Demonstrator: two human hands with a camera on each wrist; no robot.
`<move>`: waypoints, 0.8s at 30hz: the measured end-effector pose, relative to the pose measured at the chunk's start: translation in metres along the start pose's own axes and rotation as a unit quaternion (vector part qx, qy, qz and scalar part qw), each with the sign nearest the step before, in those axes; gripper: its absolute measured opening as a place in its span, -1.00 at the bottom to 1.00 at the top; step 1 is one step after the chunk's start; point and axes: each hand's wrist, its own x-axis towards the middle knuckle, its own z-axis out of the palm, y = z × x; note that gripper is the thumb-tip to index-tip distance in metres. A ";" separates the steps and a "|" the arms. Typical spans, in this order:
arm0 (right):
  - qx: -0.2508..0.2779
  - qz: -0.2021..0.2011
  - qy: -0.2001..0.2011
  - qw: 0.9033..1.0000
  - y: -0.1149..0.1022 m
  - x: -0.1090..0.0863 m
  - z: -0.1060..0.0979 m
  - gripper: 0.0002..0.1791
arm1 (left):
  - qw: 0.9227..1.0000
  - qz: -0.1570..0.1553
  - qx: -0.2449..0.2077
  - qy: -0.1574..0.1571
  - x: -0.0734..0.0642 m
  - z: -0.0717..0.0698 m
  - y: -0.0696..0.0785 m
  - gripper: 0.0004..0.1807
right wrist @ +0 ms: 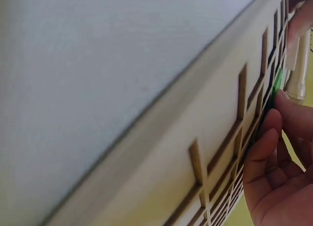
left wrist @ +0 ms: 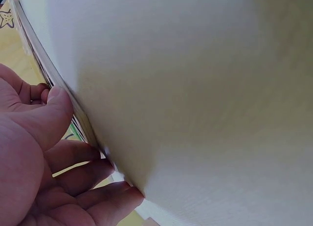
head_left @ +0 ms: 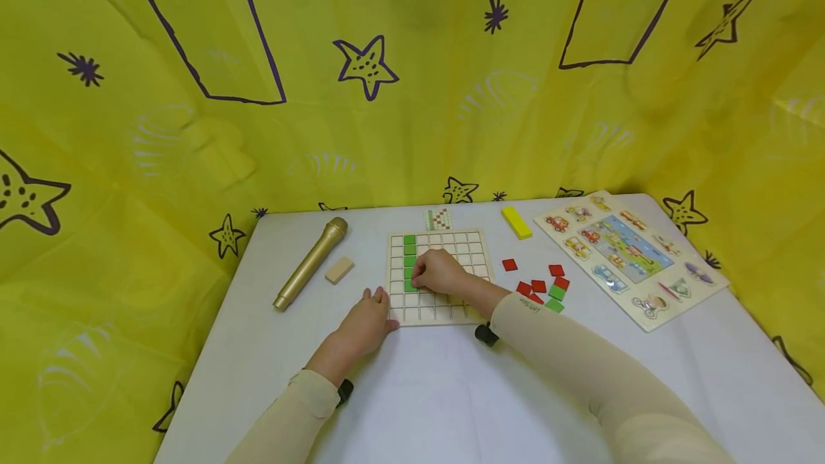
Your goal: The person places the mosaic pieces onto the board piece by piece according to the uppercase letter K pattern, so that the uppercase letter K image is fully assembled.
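A wooden grid board [head_left: 445, 320] lies flat on the table, with several green square tiles [head_left: 409, 250] in one column near its left side. My right hand [head_left: 441, 272] reaches over the board, thumb and fingertips pinching a green tile [right wrist: 277, 85] at the low end of that column. Part of this tile is hidden by the fingers. At the board's lower left corner is my left hand [head_left: 364, 321]. Its thumb touches the board's edge in the left wrist view, and the other fingers rest on the table beside it.
Loose red tiles [head_left: 510, 264] and green tiles [head_left: 554, 304] lie right of the board. A patterned card [head_left: 439, 218] and yellow block [head_left: 516, 223] are behind. Left are a gold microphone [head_left: 311, 263] and wooden block [head_left: 339, 270]; far right, a vehicle puzzle [head_left: 631, 249].
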 end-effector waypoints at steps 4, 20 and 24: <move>-0.008 0.004 0.000 1.000 -0.003 0.000 -0.001 -0.87 | 1.000 0.001 0.002 -0.002 0.001 -0.001 0.001 -0.23; 0.032 0.003 0.005 0.999 0.003 -0.005 0.000 -0.95 | 1.000 -0.012 -0.006 -0.012 0.001 -0.001 0.001 -0.22; 0.053 0.003 0.003 0.999 0.007 -0.008 -0.003 -0.94 | 1.000 -0.010 -0.003 -0.011 0.001 0.000 0.002 -0.22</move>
